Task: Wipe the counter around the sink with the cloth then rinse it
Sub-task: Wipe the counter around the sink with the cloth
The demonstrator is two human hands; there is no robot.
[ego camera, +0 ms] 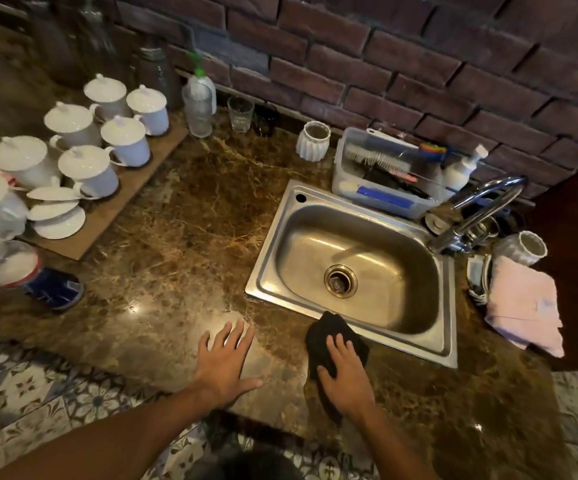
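Right hand (348, 379) on cloth (325, 332) (black), brushes (372, 158) in tub (346, 187)

cloth (329, 337) on counter (183, 258) before sink (349, 265)

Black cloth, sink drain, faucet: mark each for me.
Black cloth (327, 329): head view, upper part of the fabric.
Sink drain (340, 281): head view, centre of the strainer.
Faucet (471, 225): head view, lower run of the curved spout.

Right hand (344, 375) is pressed flat on the black cloth (325, 330), lower middle of the frame, right at the steel sink's (266, 271) front rim. Left hand (223, 362) is spread on the marble desk (176, 271) just beside it. Lidded white cups (124, 140) upper left, pink towel (522, 306) far right.
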